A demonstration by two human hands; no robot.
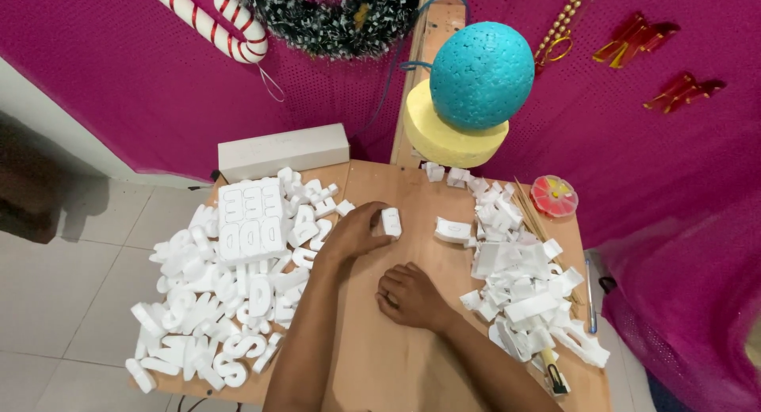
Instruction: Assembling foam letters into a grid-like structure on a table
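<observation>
I see my left hand [358, 231] pinching a small white foam piece [391, 222] at its fingertips, my right hand [412, 295] curled on the wooden board [396, 356], empty, just below the piece

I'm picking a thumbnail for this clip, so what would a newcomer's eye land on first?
Most likely the blue foam ball sitting on a yellow foam disc at top centre, bright against the magenta backdrop. Next come the heaps of white foam letters on the left of the wooden board and the white foam scraps on its right. Between them, the left hand holds a small white foam piece, and the right hand rests on the board.
</observation>
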